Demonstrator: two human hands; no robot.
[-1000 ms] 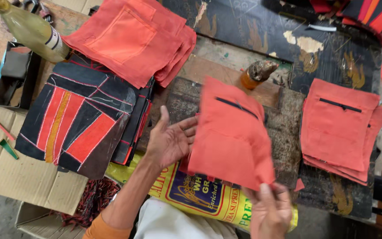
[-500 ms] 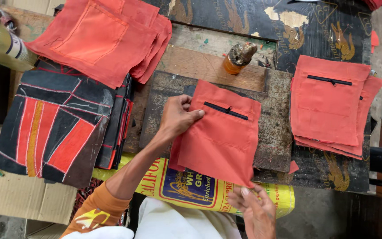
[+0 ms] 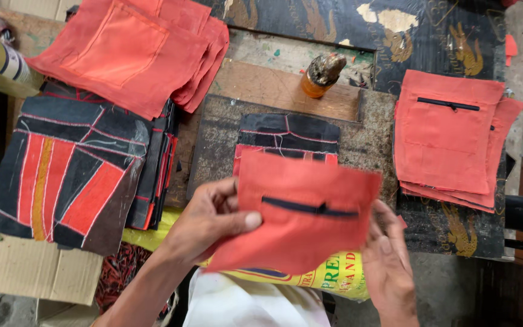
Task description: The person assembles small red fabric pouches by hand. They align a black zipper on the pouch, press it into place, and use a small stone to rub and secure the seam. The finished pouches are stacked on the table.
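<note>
Red cloth with a short black zipper sewn across it is lifted off the desk at its near edge, held flat and facing up between both hands. Its left side is pinched by the left hand, thumb pressed on the top face just left of the zipper's end and the other fingers curled shut underneath. Its right side is held by the right hand, whose fingers lie mostly straight along the cloth's right edge and slip behind it; how tightly they close there cannot be told. Just beyond the lifted cloth, a black and red patchwork piece lies on a dark board in the middle of the desk, partly covered by the cloth. At the right edge sits a stack of red zippered cloths, well apart from the hands. Toward the far left corner a heap of plain red cloths overlaps a pile of black and red patchwork panels at the left edge. A small orange bottle with a grimy top stands near the far middle, on a bare wooden strip. A yellow printed sack hangs over the near edge below the held cloth, and a cardboard box sits at the near left.
</note>
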